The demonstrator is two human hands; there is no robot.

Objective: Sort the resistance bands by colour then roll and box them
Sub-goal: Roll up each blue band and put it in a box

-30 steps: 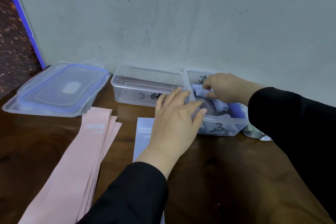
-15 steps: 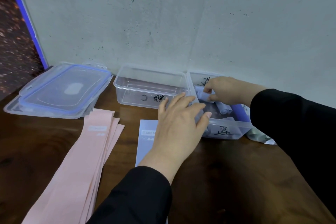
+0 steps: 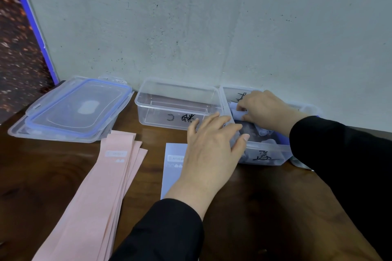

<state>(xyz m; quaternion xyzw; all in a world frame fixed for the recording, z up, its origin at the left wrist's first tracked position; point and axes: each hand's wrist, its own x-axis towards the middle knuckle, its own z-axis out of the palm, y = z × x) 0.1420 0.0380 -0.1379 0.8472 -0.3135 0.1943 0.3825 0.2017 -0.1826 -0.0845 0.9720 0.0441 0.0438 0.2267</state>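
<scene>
A dark wooden table (image 3: 265,207) stands against a pale wall (image 3: 212,17), and I look down at it from my own head. At the far left, clear lids (image 3: 78,110) are stacked, the top one edged in blue. Pink bands (image 3: 101,186) lie flat in an overlapping pile at the near left, not yet rolled. Two clear boxes sit side by side at the wall: the left box (image 3: 178,104) holds nothing I can see, and the right box (image 3: 263,154) holds rolled lilac bands. One flat lilac band (image 3: 172,171) lies on the table, partly under my left arm. My left hand (image 3: 212,150) rests with fingers straight and relaxed against the right box's near left corner, steadying it. My right hand (image 3: 265,110) is inside that box, its fingers curled round a lilac roll (image 3: 237,112) that I am tucking toward the back. I judge the roll could spring open if I let go before it is wedged, since the material is stretchy. The light box could also slide if my left hand slackens.
</scene>
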